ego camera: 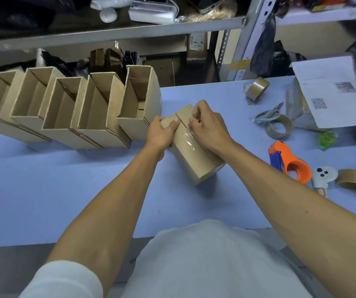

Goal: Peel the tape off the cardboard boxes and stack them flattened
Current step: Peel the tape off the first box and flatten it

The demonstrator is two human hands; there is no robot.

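Fingers (193, 123) of both hands pinch clear tape (186, 139) on box (196, 155); table's near edge open.

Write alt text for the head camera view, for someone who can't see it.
Two bare hands, left hand and right hand, peel clear tape off a closed cardboard box on a blue table. Five open boxes stand left.
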